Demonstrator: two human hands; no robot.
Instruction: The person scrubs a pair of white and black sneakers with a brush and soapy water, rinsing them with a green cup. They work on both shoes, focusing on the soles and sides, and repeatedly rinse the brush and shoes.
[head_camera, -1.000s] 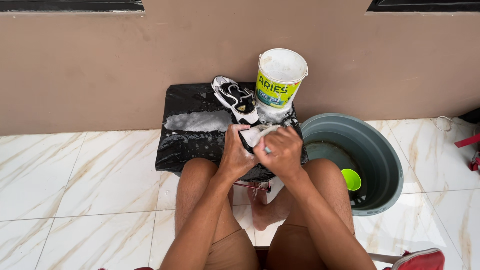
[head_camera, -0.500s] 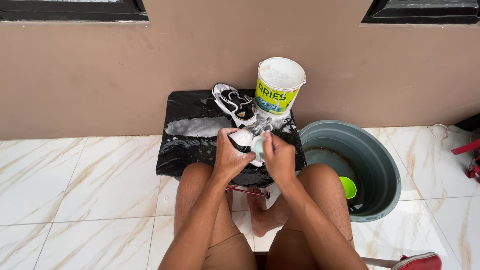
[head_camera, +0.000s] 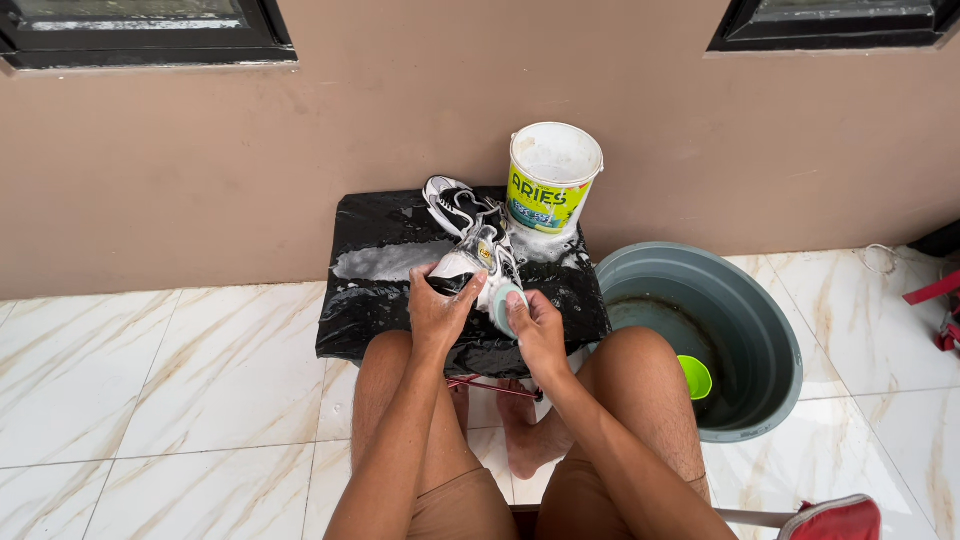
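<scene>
Black plastic sheeting, wet and streaked with white suds, covers the low worktop set against the brown wall. On it the person holds a black-and-white sneaker tipped up on end, toe pointing away, close to the near edge of the worktop. The left hand is wrapped around the sneaker's heel and side, fingers closed on it. The right hand grips a small pale green scrubbing brush, its head pressed against the sneaker's right side.

A second ago the sneaker lay low between both hands; half a second ago it was lifted and turning; now it stands more upright and further from the body, with the brush lower, at the sole edge. By that, the scrubbing seems to have moved to a fresh part of the shoe. A second black-and-white sneaker lies behind, near the wall, just beside a white plastic bucket with a yellow-green label. A large grey-green round basin sits on the marble floor tiles to the right, holding a bright green scoop.
</scene>
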